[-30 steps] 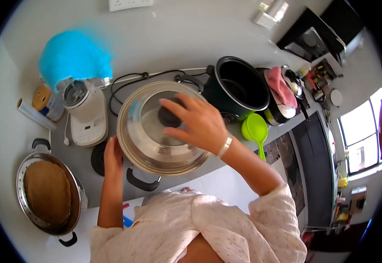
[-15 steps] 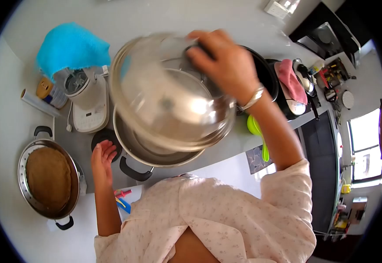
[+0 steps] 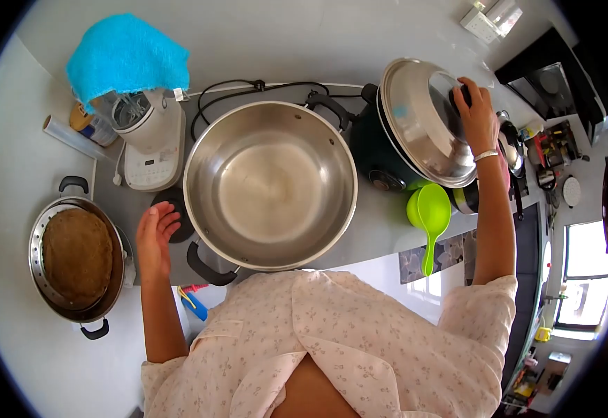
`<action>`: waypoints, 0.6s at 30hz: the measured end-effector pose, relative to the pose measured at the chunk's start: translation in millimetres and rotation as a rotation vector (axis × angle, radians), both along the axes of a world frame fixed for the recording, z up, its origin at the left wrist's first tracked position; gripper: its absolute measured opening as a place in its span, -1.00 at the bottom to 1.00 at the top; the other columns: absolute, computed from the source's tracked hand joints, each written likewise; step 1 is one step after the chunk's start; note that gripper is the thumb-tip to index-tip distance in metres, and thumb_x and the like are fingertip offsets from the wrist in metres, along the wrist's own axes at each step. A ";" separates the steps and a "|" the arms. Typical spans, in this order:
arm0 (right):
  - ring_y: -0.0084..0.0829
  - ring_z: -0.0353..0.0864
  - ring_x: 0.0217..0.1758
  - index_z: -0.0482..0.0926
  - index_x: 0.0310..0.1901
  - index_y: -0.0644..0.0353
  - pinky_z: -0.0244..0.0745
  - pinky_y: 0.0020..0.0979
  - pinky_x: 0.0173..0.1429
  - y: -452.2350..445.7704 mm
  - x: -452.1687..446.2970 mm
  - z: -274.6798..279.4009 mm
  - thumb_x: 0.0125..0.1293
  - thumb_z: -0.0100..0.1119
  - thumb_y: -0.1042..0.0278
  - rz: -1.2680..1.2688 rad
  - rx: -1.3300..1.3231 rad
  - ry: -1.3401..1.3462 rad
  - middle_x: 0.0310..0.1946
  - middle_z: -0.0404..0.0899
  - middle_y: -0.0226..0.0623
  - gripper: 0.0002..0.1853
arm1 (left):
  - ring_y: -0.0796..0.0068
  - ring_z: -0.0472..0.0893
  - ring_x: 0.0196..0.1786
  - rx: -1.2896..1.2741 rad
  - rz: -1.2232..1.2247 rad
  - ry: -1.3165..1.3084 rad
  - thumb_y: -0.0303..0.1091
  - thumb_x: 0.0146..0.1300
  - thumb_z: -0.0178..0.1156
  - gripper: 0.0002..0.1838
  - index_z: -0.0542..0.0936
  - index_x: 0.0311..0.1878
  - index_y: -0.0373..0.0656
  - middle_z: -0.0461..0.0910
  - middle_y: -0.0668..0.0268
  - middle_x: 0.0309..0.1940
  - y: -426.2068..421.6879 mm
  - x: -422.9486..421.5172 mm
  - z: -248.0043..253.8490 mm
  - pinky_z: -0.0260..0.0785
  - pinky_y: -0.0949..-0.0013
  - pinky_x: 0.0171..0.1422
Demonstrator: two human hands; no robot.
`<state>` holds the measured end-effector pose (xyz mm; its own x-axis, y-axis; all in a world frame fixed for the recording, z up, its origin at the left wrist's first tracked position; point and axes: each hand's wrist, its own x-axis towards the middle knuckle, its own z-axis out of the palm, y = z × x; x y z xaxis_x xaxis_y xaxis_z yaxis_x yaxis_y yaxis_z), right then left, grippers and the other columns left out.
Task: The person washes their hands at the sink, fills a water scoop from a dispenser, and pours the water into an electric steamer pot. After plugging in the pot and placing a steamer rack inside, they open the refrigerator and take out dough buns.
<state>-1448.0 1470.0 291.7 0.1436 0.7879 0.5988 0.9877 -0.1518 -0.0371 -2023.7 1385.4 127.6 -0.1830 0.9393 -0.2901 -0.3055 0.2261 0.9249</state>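
My right hand (image 3: 480,118) grips the black knob of a domed steel pot lid (image 3: 408,118) with a glass centre. The lid is tilted over a dark green electric cooker (image 3: 368,150); whether it rests on the cooker, I cannot tell. In front of me stands a wide steel pot (image 3: 269,191), uncovered, with only a little shine on its bare bottom. My left hand (image 3: 155,237) is held open beside the pot's left side, fingers spread and holding nothing. Behind those fingers lies a black round object (image 3: 173,212), partly hidden.
A white blender-like appliance (image 3: 154,157) under a blue cloth (image 3: 126,56) stands back left. Far left, a two-handled pot (image 3: 119,279) holds a perforated steamer with a brown round cake (image 3: 77,258). A green ladle-shaped scoop (image 3: 431,209) sits by the cooker. Black cords (image 3: 227,87) run behind the steel pot.
My right hand has carried the lid from above the steel pot rightward to the cooker, uncovering the pot's inside. My left hand stays open at nearly the same place.
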 end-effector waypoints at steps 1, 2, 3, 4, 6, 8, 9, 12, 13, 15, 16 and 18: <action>-0.08 0.61 -0.16 0.56 0.05 -0.15 0.50 -0.17 -0.14 -0.2 4.5 -5.7 0.32 0.08 -0.05 -0.024 -0.026 -0.028 -0.15 0.54 -0.15 -0.65 | 0.39 0.56 -0.01 0.004 -0.008 0.027 -0.11 0.43 0.03 -0.60 0.50 0.09 -0.26 0.58 0.21 -0.05 1.5 2.0 2.2 0.40 0.33 0.08; -0.08 0.62 -0.17 0.55 0.05 -0.15 0.51 -0.16 -0.16 0.5 9.5 -11.3 0.33 0.08 -0.05 -0.048 -0.052 -0.055 -0.13 0.54 -0.16 -0.66 | 0.40 0.56 -0.01 0.009 -0.017 0.054 -0.11 0.43 0.03 -0.60 0.49 0.09 -0.26 0.58 0.21 -0.05 3.4 4.2 4.4 0.40 0.33 0.08; -0.08 0.62 -0.18 0.54 0.07 -0.16 0.53 -0.16 -0.19 1.4 15.2 -17.3 0.33 0.07 -0.04 -0.041 -0.065 -0.067 -0.13 0.54 -0.18 -0.66 | 0.40 0.56 -0.01 0.009 -0.017 0.056 -0.11 0.43 0.03 -0.60 0.49 0.09 -0.26 0.58 0.21 -0.05 5.2 6.5 6.8 0.40 0.33 0.08; -0.08 0.62 -0.18 0.54 0.07 -0.16 0.53 -0.16 -0.19 1.3 15.9 -19.9 0.33 0.07 -0.04 -0.039 -0.067 -0.064 -0.13 0.54 -0.18 -0.66 | 0.39 0.56 -0.02 0.016 -0.026 0.082 -0.13 0.43 0.03 -0.61 0.50 0.08 -0.26 0.58 0.20 -0.05 6.6 8.5 9.2 0.40 0.34 0.08; -0.09 0.62 -0.18 0.55 0.05 -0.16 0.53 -0.16 -0.20 0.4 17.0 -25.4 0.33 0.07 -0.03 -0.021 -0.096 -0.055 -0.15 0.54 -0.19 -0.67 | 0.39 0.57 -0.03 0.021 -0.034 0.112 -0.14 0.43 0.03 -0.63 0.51 0.07 -0.26 0.58 0.20 -0.05 6.9 10.6 12.9 0.40 0.34 0.07; -0.09 0.62 -0.18 0.55 0.04 -0.16 0.53 -0.16 -0.21 2.7 17.6 -31.1 0.33 0.07 -0.03 -0.026 -0.096 -0.051 -0.15 0.54 -0.21 -0.67 | 0.40 0.57 -0.03 0.037 -0.066 0.185 -0.13 0.43 0.04 -0.63 0.51 0.07 -0.26 0.57 0.20 -0.04 11.9 15.6 16.8 0.40 0.35 0.07; -0.10 0.62 -0.19 0.55 0.03 -0.16 0.54 -0.15 -0.21 3.3 18.4 -33.3 0.32 0.07 -0.02 -0.031 -0.098 -0.052 -0.16 0.54 -0.22 -0.68 | 0.40 0.57 -0.03 0.051 -0.079 0.182 -0.13 0.43 0.04 -0.63 0.51 0.07 -0.26 0.57 0.20 -0.04 14.2 18.4 17.9 0.40 0.35 0.07; -0.12 0.62 -0.23 0.55 0.01 -0.16 0.56 -0.17 -0.22 4.6 17.5 -36.8 0.31 0.09 -0.01 -0.040 -0.099 -0.051 -0.20 0.53 -0.24 -0.70 | 0.40 0.57 -0.04 0.077 -0.091 0.188 -0.14 0.44 0.03 -0.63 0.51 0.07 -0.25 0.56 0.19 -0.03 13.6 22.8 18.6 0.40 0.35 0.07; -0.13 0.63 -0.25 0.56 0.01 -0.15 0.56 -0.17 -0.22 4.8 16.8 -37.4 0.31 0.10 0.00 -0.034 -0.095 -0.052 -0.21 0.53 -0.24 -0.70 | 0.40 0.57 -0.04 0.068 -0.094 0.202 -0.15 0.44 0.03 -0.64 0.51 0.07 -0.26 0.56 0.19 -0.04 14.1 22.6 18.6 0.41 0.34 0.07; -0.15 0.62 -0.25 0.56 0.00 -0.13 0.56 -0.18 -0.22 6.7 18.1 -39.7 0.31 0.10 0.00 -0.018 -0.087 -0.053 -0.22 0.53 -0.25 -0.70 | 0.40 0.57 -0.05 0.049 -0.092 0.219 -0.17 0.44 0.03 -0.66 0.50 0.06 -0.26 0.57 0.20 -0.06 14.8 23.9 18.1 0.41 0.34 0.06; -0.15 0.62 -0.24 0.56 0.00 -0.12 0.56 -0.18 -0.22 7.7 18.4 -40.7 0.31 0.10 0.00 -0.018 -0.095 -0.045 -0.23 0.53 -0.26 -0.70 | 0.40 0.57 -0.05 0.053 -0.097 0.220 -0.17 0.44 0.03 -0.66 0.50 0.06 -0.26 0.57 0.20 -0.06 16.4 25.6 18.8 0.41 0.34 0.06; -0.16 0.62 -0.23 0.55 0.01 -0.12 0.55 -0.18 -0.22 8.2 19.3 -39.7 0.31 0.10 0.01 -0.019 -0.106 -0.034 -0.22 0.53 -0.27 -0.69 | 0.42 0.58 -0.05 0.038 -0.133 0.205 -0.18 0.44 0.04 -0.67 0.50 0.05 -0.25 0.58 0.22 -0.08 17.0 28.0 21.2 0.41 0.35 0.06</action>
